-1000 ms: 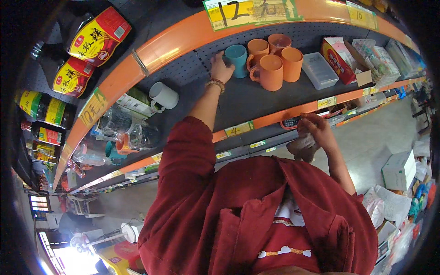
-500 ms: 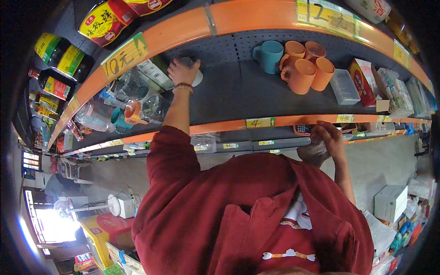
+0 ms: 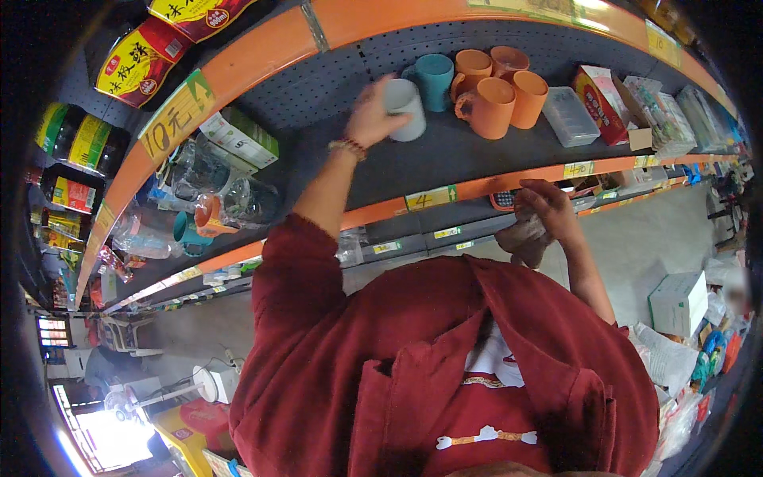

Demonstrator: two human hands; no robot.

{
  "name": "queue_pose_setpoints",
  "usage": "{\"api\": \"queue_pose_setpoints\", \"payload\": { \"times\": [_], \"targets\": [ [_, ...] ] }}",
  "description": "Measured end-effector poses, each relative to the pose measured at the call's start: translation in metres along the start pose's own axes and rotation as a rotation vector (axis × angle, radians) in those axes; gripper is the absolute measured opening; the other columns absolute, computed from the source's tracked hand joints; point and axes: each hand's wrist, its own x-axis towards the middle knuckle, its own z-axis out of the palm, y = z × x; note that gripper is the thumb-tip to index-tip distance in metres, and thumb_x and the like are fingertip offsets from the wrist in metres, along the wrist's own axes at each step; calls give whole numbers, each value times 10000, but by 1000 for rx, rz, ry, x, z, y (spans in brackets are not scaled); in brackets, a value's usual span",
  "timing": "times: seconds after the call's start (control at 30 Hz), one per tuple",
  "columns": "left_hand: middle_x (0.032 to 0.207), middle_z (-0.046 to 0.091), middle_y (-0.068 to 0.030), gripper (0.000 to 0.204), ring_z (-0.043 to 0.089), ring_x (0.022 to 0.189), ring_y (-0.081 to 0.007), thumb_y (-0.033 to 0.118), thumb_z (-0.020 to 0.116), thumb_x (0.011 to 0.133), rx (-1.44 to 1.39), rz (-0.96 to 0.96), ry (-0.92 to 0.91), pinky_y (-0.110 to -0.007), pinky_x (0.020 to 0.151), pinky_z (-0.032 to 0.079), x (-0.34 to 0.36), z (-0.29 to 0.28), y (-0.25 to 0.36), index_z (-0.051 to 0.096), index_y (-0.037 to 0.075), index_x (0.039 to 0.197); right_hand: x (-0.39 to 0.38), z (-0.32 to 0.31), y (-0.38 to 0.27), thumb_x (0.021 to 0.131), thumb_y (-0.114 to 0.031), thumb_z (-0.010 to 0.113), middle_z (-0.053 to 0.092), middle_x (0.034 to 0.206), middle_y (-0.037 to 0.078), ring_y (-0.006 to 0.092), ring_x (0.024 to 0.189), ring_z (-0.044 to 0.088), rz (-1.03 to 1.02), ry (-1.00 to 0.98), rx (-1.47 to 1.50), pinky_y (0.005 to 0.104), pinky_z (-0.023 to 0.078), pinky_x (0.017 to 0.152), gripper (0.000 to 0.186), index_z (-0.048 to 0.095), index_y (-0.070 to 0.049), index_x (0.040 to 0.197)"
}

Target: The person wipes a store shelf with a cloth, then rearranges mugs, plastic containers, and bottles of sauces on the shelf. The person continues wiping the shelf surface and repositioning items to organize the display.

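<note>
Left hand (image 3: 372,118) gripping a pale grey-white cylindrical mug (image 3: 406,110), fingers curled round its far left side, thumb across the front; mug sits just right of the palm, over the dark grey shelf (image 3: 350,179), base contact hard to tell. Brown beaded bracelet (image 3: 348,149) on this wrist, dark red sleeve (image 3: 298,266) below it. Immediately right of the held mug, a teal cylindrical mug (image 3: 436,83), handle on the side toward the left hand; then, further right of that hand, a tight cluster of four orange cylindrical mugs (image 3: 488,108). Past those, same direction, a clear rectangular plastic box (image 3: 571,118), then a red-and-white cardboard carton (image 3: 604,105). Left of the left hand, a green-and-white rectangular carton (image 3: 241,140); below and left of that hand, clear plastic-wrapped goods (image 3: 248,203) with an orange mug (image 3: 211,216) and a second teal mug (image 3: 189,234) beside them. Well left of the hand, dark bottles with yellow-green labels (image 3: 83,137). Right hand (image 3: 556,218) closed, fingers bunched on a crumpled grey-brown cloth-like piece (image 3: 524,238), which hangs below and left of the fingers; this hand is in front of the orange shelf edge (image 3: 477,189), well apart from the held mug. White cardboard box (image 3: 678,304) on the floor, right of and below it.
</note>
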Motion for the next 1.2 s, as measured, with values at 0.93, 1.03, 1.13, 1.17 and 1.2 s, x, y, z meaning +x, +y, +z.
{"api": "queue_pose_setpoints", "payload": {
  "times": [0.93, 1.03, 1.13, 1.17, 1.2],
  "targets": [
    [1128, 475, -184, 729, 431, 1045, -360, 407, 717, 646, 154, -57, 177, -420, 916, 363, -6, 60, 24, 416, 17, 1184, 70, 5, -87, 767, -248, 615, 586, 1083, 128, 304, 873, 616, -429, 256, -905, 379, 500, 730, 470, 484, -89, 1190],
    [1112, 479, -182, 725, 435, 1034, -366, 403, 719, 643, 162, -26, 197, -420, 907, 374, -2, 66, 22, 417, 30, 1187, 123, 7, -79, 781, -299, 582, 577, 1077, 148, 313, 871, 611, -236, 217, -1176, 403, 499, 731, 445, 489, -93, 1164],
    [1111, 477, -187, 727, 436, 1031, -366, 398, 721, 641, 157, -48, 187, -421, 908, 372, -7, 64, 26, 413, 36, 1191, 136, 16, -86, 789, -198, 520, 601, 985, 149, 271, 834, 627, -154, 159, -1361, 399, 513, 668, 346, 520, -86, 1116],
    [1110, 476, -189, 728, 436, 1031, -367, 397, 721, 642, 161, -42, 193, -422, 905, 374, -8, 64, 27, 411, 36, 1192, 137, 18, -83, 791, -201, 516, 600, 981, 142, 270, 826, 628, -182, 213, -1350, 396, 514, 661, 349, 515, -86, 1120],
    [1109, 476, -191, 729, 436, 1032, -368, 397, 721, 642, 164, -36, 198, -422, 903, 376, -7, 64, 28, 409, 35, 1192, 139, 22, -75, 793, -203, 513, 599, 977, 134, 269, 819, 629, -208, 268, -1339, 393, 516, 654, 351, 509, -87, 1125]
  ]
}}
